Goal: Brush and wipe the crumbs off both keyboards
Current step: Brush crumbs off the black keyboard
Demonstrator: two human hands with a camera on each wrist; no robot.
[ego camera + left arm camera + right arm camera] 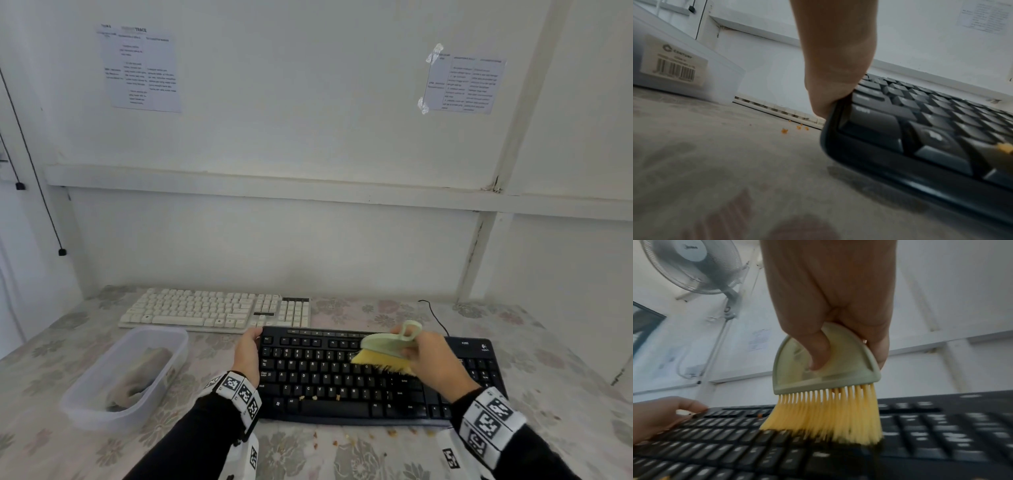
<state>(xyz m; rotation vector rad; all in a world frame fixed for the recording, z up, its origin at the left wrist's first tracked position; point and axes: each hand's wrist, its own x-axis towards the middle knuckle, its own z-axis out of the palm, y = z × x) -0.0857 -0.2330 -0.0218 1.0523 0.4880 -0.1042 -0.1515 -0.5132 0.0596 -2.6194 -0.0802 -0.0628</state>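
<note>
1. White panelled wall behind, two taped sheets on it; desk (548, 359) has a floral cloth cover. Print on the sheets is too small to read.
2. Black keyboard (342, 380) sits at the desk's near edge, centre-right. White keyboard (219, 310) lies behind it toward the far edge, apparently untouched so far.
3. Clear tub (126, 377) near the desk's left edge holds a cloth (144, 373), seen only through the cloudy wall; I can't tell its state.
4. Left hand (247, 354) braces the black keyboard's left end, thumb over the far-left corner. Other fingers are hidden; from the wrist view only the edge of the hand against the frame shows.
5. Right hand (430, 359) is clamped on the brush (388, 353), thumb pressed on the green handle, yellow bristles down on the middle key rows.
6. Crumbs (315, 397) remain by the spacebar row; more lie on the cloth at the near edge.
7. Risks:
   - Hard strokes likely push crumbs between the keys rather than off.
   - Sweeping toward the near edge drops them over the desk edge or leaves them on the cloth, needing a wipe.
   - If the left hand lets up, the board may slide.
8. Right wrist view is motion-blurred; bristle tips and any crumbs under them are unreadable. Right end of the black keyboard is hidden behind the right wrist.
</note>
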